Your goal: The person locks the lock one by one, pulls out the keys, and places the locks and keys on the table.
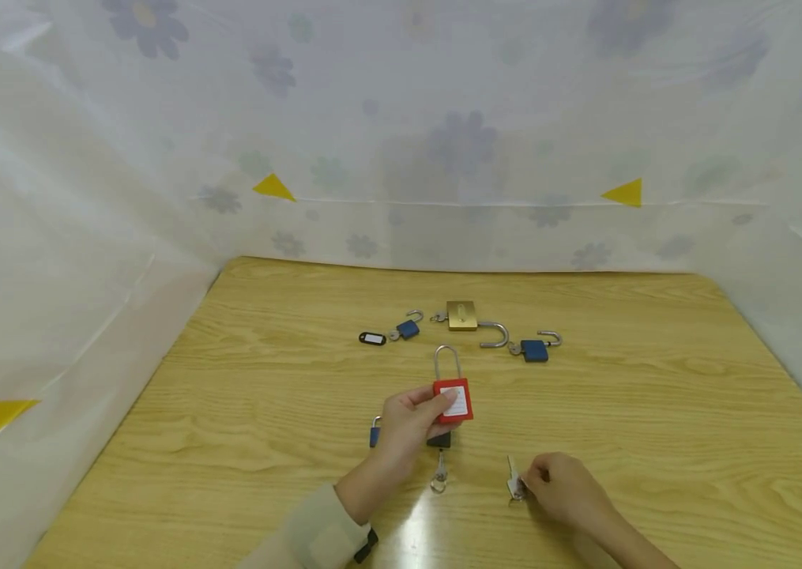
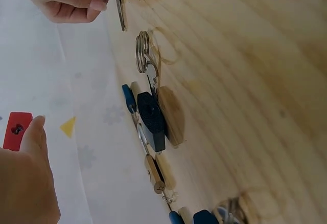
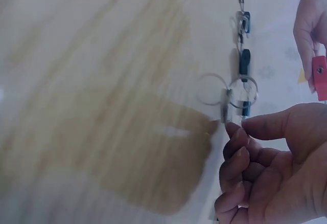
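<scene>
Left hand gripping red padlock.
We judge it light, rigid, best held by its body; right of it, the right hand seemingly pinches a key.

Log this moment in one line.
left hand: holds red padlock | right hand: pinches key | brass padlock: open, on table

Three blue padlocks are showing, one brass padlock, one red padlock, one dark padlock, one black tag, three yellow triangles, one table
</scene>
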Action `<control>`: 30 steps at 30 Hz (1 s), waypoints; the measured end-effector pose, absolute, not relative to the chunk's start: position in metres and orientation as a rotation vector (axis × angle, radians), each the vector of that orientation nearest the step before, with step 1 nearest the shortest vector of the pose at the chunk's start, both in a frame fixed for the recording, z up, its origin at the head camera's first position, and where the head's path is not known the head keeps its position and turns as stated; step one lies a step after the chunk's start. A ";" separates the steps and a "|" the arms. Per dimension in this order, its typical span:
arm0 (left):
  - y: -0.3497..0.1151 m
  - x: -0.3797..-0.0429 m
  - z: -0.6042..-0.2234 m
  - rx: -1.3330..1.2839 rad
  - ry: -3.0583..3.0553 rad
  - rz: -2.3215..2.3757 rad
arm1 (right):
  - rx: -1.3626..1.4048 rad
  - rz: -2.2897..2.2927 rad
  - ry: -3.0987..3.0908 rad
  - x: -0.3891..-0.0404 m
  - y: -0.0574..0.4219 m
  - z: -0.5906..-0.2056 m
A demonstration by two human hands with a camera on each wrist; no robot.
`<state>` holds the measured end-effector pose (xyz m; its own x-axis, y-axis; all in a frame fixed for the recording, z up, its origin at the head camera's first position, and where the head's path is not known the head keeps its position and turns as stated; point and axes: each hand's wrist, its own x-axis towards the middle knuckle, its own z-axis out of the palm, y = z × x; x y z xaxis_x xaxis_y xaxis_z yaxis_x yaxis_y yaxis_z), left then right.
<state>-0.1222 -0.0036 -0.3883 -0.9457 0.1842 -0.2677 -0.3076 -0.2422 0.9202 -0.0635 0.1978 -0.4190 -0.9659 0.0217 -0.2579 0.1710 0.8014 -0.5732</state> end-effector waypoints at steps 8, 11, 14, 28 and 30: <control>0.013 -0.117 -0.392 -0.034 1.794 2.067 | -0.057 -1.597 2.637 -0.078 0.197 -0.398; 0.024 -0.115 -0.397 0.015 1.839 2.008 | -0.100 -1.779 2.547 -0.081 0.191 -0.394; 0.034 -0.116 -0.401 0.050 1.870 1.938 | -0.003 -1.832 2.511 -0.084 0.187 -0.393; 0.044 -0.129 -0.405 0.082 2.171 1.777 | 0.276 -1.621 2.488 -0.108 0.210 -0.415; 0.046 -0.129 -0.407 0.064 2.152 1.773 | 0.277 -1.613 2.486 -0.109 0.210 -0.418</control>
